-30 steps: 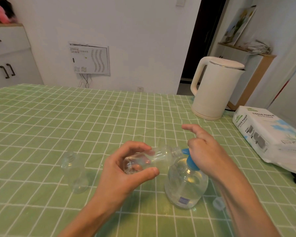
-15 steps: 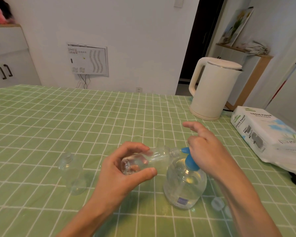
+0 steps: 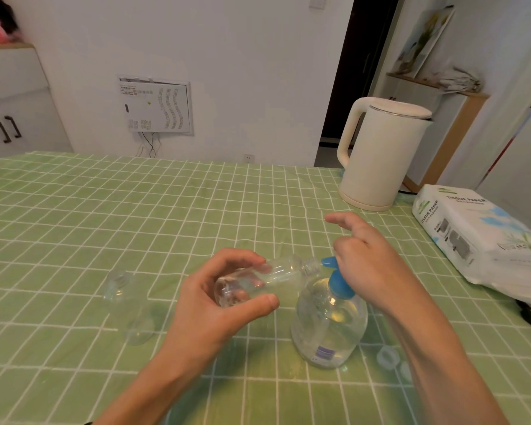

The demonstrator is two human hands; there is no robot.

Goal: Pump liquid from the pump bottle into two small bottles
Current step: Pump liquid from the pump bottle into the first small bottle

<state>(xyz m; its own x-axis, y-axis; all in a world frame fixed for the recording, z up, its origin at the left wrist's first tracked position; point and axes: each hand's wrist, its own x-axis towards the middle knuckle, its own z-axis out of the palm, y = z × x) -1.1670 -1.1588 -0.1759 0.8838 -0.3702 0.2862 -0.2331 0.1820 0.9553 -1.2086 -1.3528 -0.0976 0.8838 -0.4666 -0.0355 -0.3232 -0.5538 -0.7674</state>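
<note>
The left hand (image 3: 215,305) holds a small clear plastic bottle (image 3: 267,277) above the green checked cloth-covered surface (image 3: 105,210); its fingers (image 3: 242,256) curl over the top of the bottle and the thumb presses from below, near the base; the small bottle lies almost level, a little clear liquid pooled at its base end, and its open mouth points right, right at the tip of the blue nozzle (image 3: 328,261). The nozzle belongs to a round clear plastic pump bottle (image 3: 328,326), which stands on the surface under the small bottle's neck and is partly filled with clear liquid. The right hand (image 3: 374,268) sits on top of the blue pump head; its index finger is stretched forward in the air and the other fingers bend down over the pump head, which they mostly hide. A second small clear bottle (image 3: 129,308) sits on the surface well to the left, apart from both hands; two small clear caps (image 3: 387,357) lie beside the right forearm. A cream electric kettle (image 3: 380,154) and a white pack of tissue paper (image 3: 472,234) stand far right.
</note>
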